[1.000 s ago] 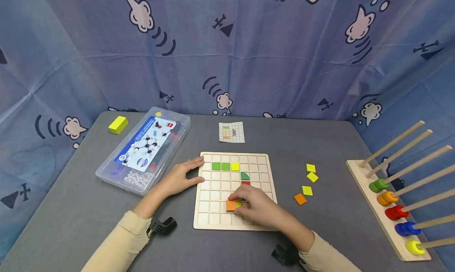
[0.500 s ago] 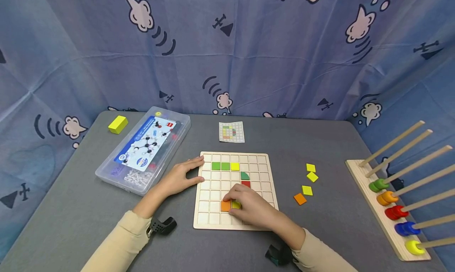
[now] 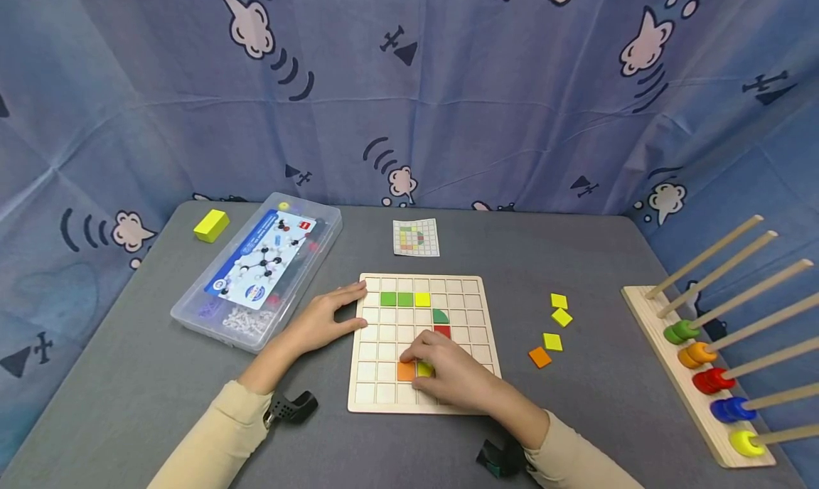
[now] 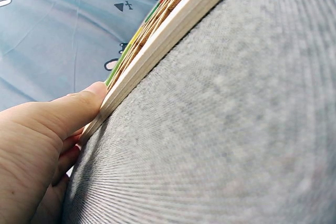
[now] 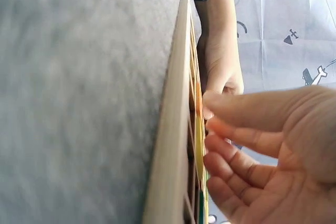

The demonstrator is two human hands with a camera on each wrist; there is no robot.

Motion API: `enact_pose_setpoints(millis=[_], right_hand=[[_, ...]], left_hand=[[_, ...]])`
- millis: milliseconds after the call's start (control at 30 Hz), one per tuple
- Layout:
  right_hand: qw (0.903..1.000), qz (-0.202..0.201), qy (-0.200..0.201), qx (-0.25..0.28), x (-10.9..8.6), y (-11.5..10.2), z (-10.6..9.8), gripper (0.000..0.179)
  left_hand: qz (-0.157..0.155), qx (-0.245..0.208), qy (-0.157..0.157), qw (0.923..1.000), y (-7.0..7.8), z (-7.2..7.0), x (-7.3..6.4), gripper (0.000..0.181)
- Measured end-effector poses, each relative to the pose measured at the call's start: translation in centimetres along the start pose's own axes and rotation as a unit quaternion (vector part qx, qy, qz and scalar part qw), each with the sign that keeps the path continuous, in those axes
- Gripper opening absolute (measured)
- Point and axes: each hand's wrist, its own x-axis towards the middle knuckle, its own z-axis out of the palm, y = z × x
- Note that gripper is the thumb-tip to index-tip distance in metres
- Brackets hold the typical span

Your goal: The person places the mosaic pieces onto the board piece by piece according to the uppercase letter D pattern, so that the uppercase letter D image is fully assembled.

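A wooden grid board (image 3: 373, 393) lies on the grey table. My left hand (image 3: 326, 320) rests against its left edge; the left wrist view shows the thumb (image 4: 86, 103) touching the rim. With thumb and fingertips, my right hand (image 3: 451, 368) holds an orange square tile (image 3: 406, 372) down in a lower cell. A yellow tile (image 3: 425, 369) sits just right of it, partly under the hand. Farther up the board are two green tiles (image 3: 388, 299), a yellow tile (image 3: 422, 300), a green quarter-round tile (image 3: 440, 316) and a red tile (image 3: 441, 330). The hand hides some cells.
Several loose yellow tiles (image 3: 552, 342) and one orange tile (image 3: 540, 357) lie right of the board. Behind it is a printed pattern card (image 3: 416, 237). A clear plastic case (image 3: 262, 269) and a yellow block (image 3: 211, 226) stand left; a wooden peg stand (image 3: 697, 375) stands right.
My right hand has moved slightly left with the orange tile, which has come down into a cell left of the yellow one. In the last half second it stays there. My left hand has not moved.
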Motion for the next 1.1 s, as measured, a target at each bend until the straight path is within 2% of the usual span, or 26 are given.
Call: enact_pose_setpoints(millis=[233,500,700,900,1100], right_hand=[[0.9998,0.009,0.018,0.005,-1.1,0.7,-1.4,0.037],[0.9986,0.033,0.042,0.005,-3.5,3.4,-3.8,0.043],[0.995,0.084,0.054,-0.005,-5.8,5.6,-5.5,0.05],[0.9901,0.119,0.071,-0.026,-8.5,8.2,-6.9,0.05],[0.9844,0.162,0.062,-0.027,-10.6,10.2,-7.8,0.047]], left_hand=[[0.003,0.005,0.002,1.0,-0.1,0.0,0.1,0.059],[0.005,0.01,0.002,0.9999,-0.2,-0.2,0.2,0.06],[0.005,0.012,0.001,0.9999,-0.2,-0.2,0.2,0.06],[0.007,0.01,0.0,0.9999,-0.2,-0.1,-0.1,0.059],[0.011,0.005,0.004,0.9999,0.1,0.0,-0.2,0.059]])
